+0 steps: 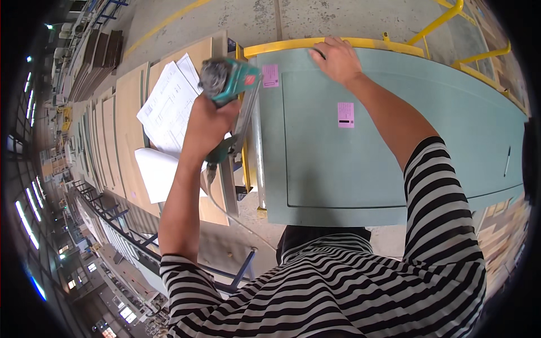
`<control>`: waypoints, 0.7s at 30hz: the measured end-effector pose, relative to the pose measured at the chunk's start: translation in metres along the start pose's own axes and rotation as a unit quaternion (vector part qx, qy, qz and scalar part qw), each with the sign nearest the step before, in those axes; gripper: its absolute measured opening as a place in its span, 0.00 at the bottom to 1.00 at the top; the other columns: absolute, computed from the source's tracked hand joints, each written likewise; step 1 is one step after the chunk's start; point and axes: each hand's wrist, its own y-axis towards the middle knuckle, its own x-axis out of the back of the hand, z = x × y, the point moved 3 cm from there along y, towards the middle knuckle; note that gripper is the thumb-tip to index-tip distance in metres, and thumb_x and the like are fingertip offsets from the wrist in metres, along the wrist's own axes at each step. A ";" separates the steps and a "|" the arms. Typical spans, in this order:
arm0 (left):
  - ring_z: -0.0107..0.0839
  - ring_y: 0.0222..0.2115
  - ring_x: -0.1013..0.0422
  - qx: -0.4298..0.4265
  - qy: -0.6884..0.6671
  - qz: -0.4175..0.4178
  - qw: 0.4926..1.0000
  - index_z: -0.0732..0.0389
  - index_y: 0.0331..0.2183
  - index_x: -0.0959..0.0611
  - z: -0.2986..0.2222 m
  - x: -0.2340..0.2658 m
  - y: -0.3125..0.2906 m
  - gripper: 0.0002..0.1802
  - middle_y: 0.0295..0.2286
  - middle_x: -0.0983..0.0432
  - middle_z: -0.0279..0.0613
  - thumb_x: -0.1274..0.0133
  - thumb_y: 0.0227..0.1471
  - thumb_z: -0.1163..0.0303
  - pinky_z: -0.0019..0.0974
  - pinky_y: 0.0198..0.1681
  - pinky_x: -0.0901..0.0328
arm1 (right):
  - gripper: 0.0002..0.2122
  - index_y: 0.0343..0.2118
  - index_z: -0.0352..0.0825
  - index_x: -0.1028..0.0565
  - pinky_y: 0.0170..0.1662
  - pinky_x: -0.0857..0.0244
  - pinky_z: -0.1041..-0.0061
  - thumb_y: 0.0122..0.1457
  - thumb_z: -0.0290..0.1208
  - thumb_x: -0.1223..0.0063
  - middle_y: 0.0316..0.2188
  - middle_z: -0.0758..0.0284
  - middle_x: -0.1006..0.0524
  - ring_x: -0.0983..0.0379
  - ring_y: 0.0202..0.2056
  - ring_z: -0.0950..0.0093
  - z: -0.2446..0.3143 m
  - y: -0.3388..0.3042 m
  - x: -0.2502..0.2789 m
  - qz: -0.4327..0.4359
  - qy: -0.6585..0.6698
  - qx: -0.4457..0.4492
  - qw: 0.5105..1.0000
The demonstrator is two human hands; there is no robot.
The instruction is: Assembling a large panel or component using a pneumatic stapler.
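Observation:
My left hand (209, 125) is closed round the handle of a teal nail gun (231, 84), held up over the gap at the panel's left side. A thin air hose (221, 205) trails from its lower end. The tool's dark head is slightly blurred. A large grey-green door panel (349, 163) with a grooved border lies flat in front of me. At its far edge, my right hand (340, 63) grips with the fingers bent over the rim; a small dark spot by the thumb is too small to name. Pink labels (346, 115) stick to the panel.
A yellow metal frame (338, 43) runs along the panel's far side. Printed drawings (169, 104) lie on wooden boards (131, 112) at left. A pen (507, 161) rests near the panel's right end. Blue metal bars (243, 269) stand low at left.

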 end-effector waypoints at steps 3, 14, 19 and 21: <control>0.21 0.19 0.32 -0.009 0.033 0.008 0.999 0.68 0.29 0.22 -0.012 -0.017 0.023 0.10 0.17 0.29 0.35 0.44 0.53 0.69 0.34 0.24 0.36 | 0.12 0.37 0.37 0.17 0.52 0.34 0.64 0.64 0.40 0.45 0.36 0.67 0.21 0.27 0.45 0.66 -0.002 0.000 -0.001 -0.012 0.002 0.003 1.000; 0.25 0.17 0.29 0.000 0.068 0.028 0.997 0.69 0.29 0.22 -0.019 -0.041 0.049 0.11 0.17 0.27 0.37 0.43 0.53 0.69 0.34 0.23 0.34 | 0.10 0.37 0.38 0.18 0.50 0.35 0.64 0.63 0.38 0.45 0.35 0.68 0.22 0.27 0.45 0.68 0.000 -0.001 0.001 -0.034 -0.001 0.013 0.999; 0.22 0.16 0.30 -0.015 0.095 0.013 0.995 0.69 0.24 0.21 -0.015 -0.044 0.048 0.14 0.16 0.28 0.35 0.42 0.55 0.68 0.31 0.21 0.36 | 0.11 0.38 0.38 0.18 0.52 0.36 0.64 0.64 0.39 0.46 0.37 0.67 0.22 0.27 0.46 0.67 0.001 -0.001 0.003 -0.005 -0.002 -0.001 1.000; 0.22 0.16 0.30 -0.024 0.060 0.011 0.998 0.69 0.24 0.21 -0.016 -0.044 0.047 0.14 0.16 0.28 0.35 0.42 0.55 0.67 0.31 0.21 0.35 | 0.11 0.38 0.38 0.18 0.53 0.36 0.64 0.64 0.39 0.47 0.38 0.67 0.22 0.27 0.46 0.67 0.003 -0.001 0.004 0.002 -0.002 -0.004 1.000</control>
